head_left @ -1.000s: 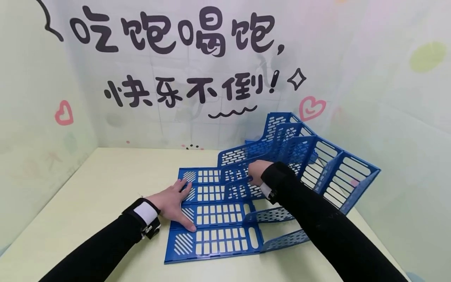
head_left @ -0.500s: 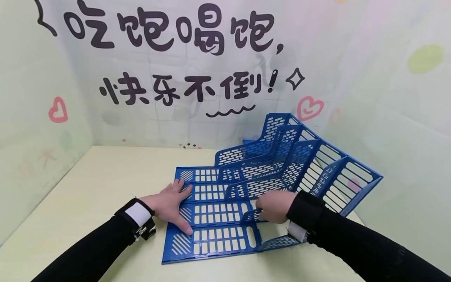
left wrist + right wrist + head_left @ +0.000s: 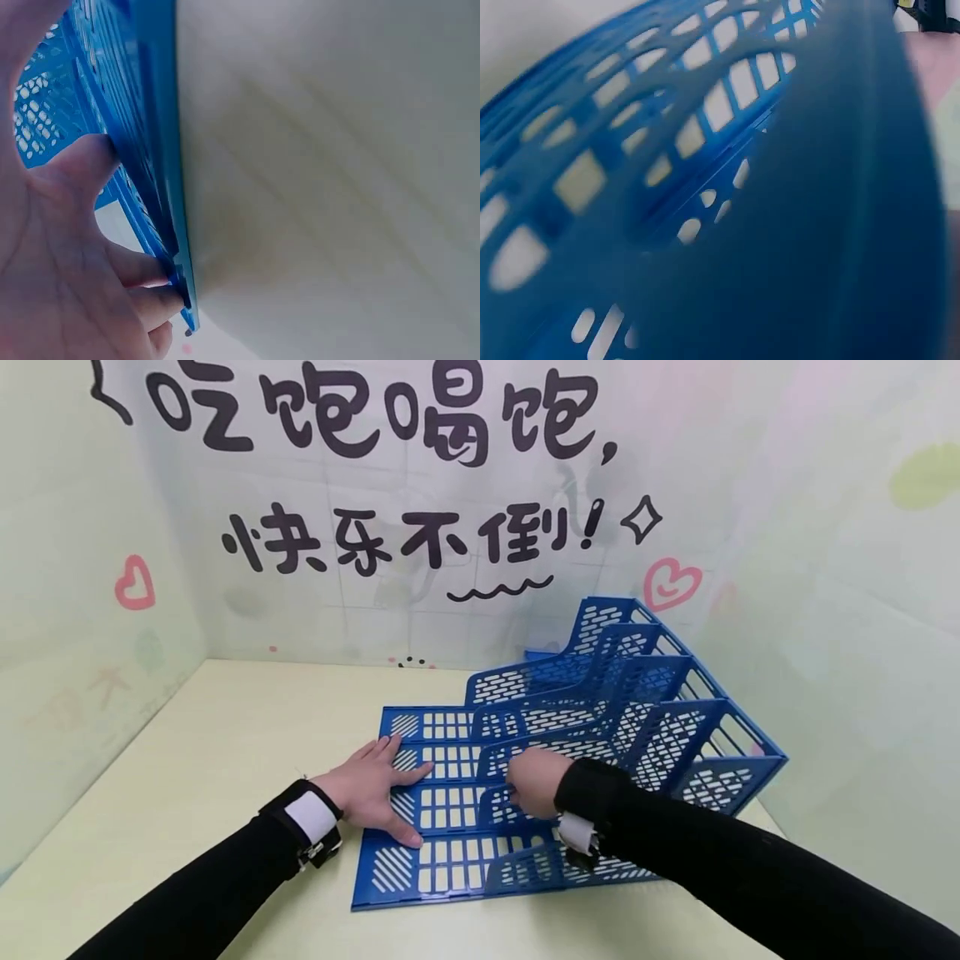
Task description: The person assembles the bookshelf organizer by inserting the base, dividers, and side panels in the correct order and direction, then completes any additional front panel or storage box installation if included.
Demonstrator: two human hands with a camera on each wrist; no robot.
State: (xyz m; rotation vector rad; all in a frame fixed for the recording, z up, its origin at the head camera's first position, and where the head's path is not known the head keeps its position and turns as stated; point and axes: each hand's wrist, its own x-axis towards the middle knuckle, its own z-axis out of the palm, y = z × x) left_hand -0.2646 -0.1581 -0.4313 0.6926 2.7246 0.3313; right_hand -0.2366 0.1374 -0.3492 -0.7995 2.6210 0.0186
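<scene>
A blue plastic file rack [image 3: 366, 885] with slotted panels lies across the table in the head view. Its flat panels are at the left, and its upright dividers and slanted back are at the right. My left hand [image 3: 367, 783] rests with spread fingers on the rack's left end. In the left wrist view the fingers [image 3: 142, 270] touch the rack's edge. The curled fingers of my right hand [image 3: 537, 781] pinch a divider [image 3: 491, 806], the second from the front. The front divider [image 3: 521, 870] stands nearer to me. Blue slotted plastic [image 3: 840, 247] fills most of the right wrist view.
The pale table [image 3: 247, 760] extends to the left of the rack and in front of it. A white printed backdrop [image 3: 300, 627] rises behind and at both sides. The slanted back panel [image 3: 738, 718] reaches toward the right-hand side.
My right hand went from a divider farther back to the one second from the front, then moved left with it. The two front dividers now reach farther left. The left hand stays in place.
</scene>
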